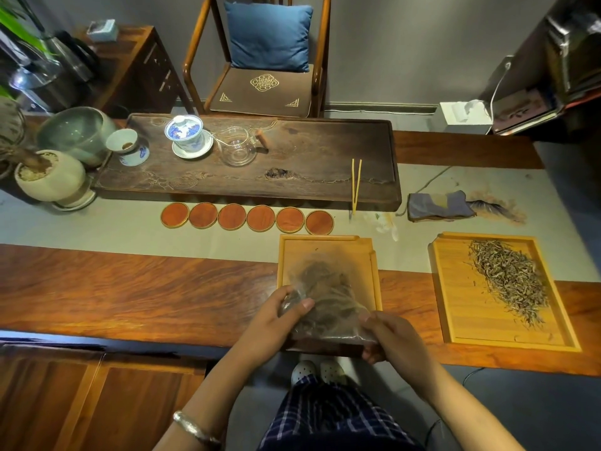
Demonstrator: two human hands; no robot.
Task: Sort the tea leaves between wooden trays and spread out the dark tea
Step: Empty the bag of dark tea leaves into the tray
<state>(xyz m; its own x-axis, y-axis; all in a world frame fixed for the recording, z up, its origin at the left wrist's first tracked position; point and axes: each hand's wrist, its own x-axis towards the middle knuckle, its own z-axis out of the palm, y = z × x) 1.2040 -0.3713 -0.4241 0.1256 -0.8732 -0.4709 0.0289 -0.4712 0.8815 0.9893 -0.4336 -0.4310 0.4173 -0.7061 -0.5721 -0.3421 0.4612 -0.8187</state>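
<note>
Both forearms reach forward from the bottom of the view, a silver bangle point(195, 429) on the left wrist. The left hand point(276, 315) and right hand point(392, 336) each pinch a near corner of a clear plastic bag of dark tea point(328, 297), thumbs on top and fingers curled beneath. The bag lies over the near wooden tray point(328, 247). Well to the right, a second wooden tray point(455, 307) holds pale tea leaves point(510, 281).
</note>
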